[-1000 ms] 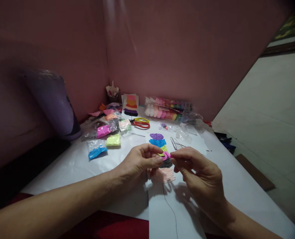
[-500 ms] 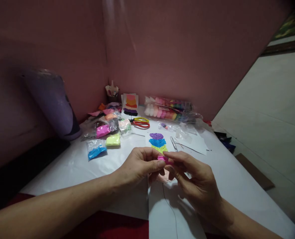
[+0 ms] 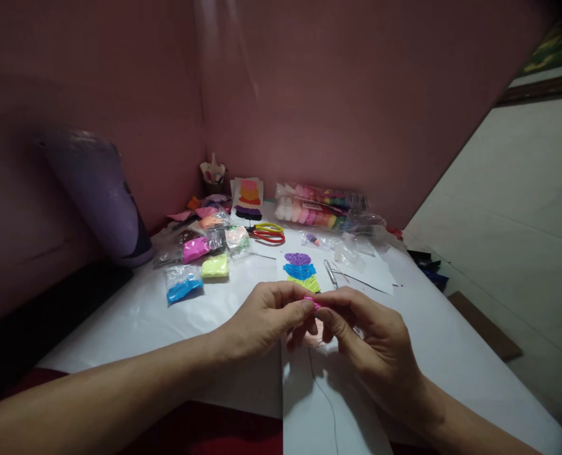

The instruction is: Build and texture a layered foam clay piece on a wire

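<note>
A small piece of pink clay [image 3: 311, 303] is pinched between the fingertips of both hands. My left hand [image 3: 266, 319] grips it from the left with thumb and forefinger. On the other side, my right hand [image 3: 373, 335] holds it with bent fingers. Below lies a white sheet [image 3: 304, 411] bearing purple clay [image 3: 298, 258], blue clay [image 3: 299, 272] and yellow-green clay [image 3: 304, 284] in textured bands. A pale pink patch [image 3: 315, 336] shows partly under the fingers. A thin dark string [image 3: 325, 395] runs down the sheet.
Bags of blue clay [image 3: 184, 289], yellow clay [image 3: 215, 266] and magenta clay [image 3: 196, 249] lie left. Scissors [image 3: 268, 232] and a layered colour picture [image 3: 249, 199] are behind. A metallic tool [image 3: 330, 274] lies right of the bands, packed clay [image 3: 313, 212] by the wall.
The fingertips of both hands have drawn closer together around the pink clay, and less of it shows. The things on the table have not moved.
</note>
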`<state>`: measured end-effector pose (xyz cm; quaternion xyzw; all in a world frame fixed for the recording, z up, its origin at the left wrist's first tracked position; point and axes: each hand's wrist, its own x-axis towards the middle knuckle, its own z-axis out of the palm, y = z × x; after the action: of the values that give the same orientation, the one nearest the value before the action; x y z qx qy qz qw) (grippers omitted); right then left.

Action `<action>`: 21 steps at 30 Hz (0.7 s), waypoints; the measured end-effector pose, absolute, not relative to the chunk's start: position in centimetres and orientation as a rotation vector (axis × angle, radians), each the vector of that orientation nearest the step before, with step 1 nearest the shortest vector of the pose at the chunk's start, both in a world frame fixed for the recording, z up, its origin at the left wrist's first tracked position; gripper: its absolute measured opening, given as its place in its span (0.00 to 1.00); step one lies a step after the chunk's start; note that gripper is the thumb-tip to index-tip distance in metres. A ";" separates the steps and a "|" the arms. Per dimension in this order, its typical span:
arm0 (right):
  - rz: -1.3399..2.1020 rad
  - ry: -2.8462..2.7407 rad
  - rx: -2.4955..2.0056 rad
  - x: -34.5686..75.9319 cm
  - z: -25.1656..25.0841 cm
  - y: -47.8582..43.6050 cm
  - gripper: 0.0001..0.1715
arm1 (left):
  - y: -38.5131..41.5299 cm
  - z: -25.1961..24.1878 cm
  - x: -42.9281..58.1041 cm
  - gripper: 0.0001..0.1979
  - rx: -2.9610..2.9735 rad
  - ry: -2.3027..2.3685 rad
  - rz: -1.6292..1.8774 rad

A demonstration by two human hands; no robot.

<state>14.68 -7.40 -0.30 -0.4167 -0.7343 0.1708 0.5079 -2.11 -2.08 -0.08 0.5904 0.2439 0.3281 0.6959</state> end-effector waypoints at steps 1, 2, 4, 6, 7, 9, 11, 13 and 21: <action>0.420 -1.775 -1.008 14.7 -0.3 -7.4 0.07 | -2.2 -0.1 -2.1 0.16 1.323 0.565 0.736; 0.424 -1.782 -1.008 14.6 -0.3 -7.4 0.08 | -2.2 -0.1 -2.0 0.16 1.328 0.587 0.742; 0.428 -1.794 -1.002 14.6 -0.3 -7.4 0.08 | -2.4 -0.2 -2.0 0.15 1.330 0.628 0.752; 0.431 -1.790 -0.988 14.5 -0.3 -7.4 0.09 | -2.4 -0.2 -2.0 0.15 1.325 0.635 0.757; 0.435 -1.778 -0.984 14.4 -0.3 -7.4 0.08 | -2.3 -0.3 -2.0 0.15 1.323 0.622 0.757; 0.456 -1.732 -0.993 14.4 -0.3 -7.4 0.07 | -2.2 -0.2 -2.1 0.16 1.314 0.570 0.747; 0.489 -1.681 -1.020 14.4 -0.2 -7.4 0.06 | -2.1 -0.1 -2.1 0.18 1.288 0.526 0.725; 0.519 -1.648 -1.044 14.4 -0.2 -7.4 0.05 | -2.0 0.0 -2.1 0.19 1.245 0.504 0.704; 0.518 -1.673 -1.024 14.5 -0.3 -7.4 0.06 | -2.1 0.0 -2.1 0.17 1.280 0.516 0.717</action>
<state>14.46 -7.41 -0.29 -0.4288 -0.7002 0.2166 0.5282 -2.11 -2.08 0.00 0.5775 0.2328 0.3235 0.7125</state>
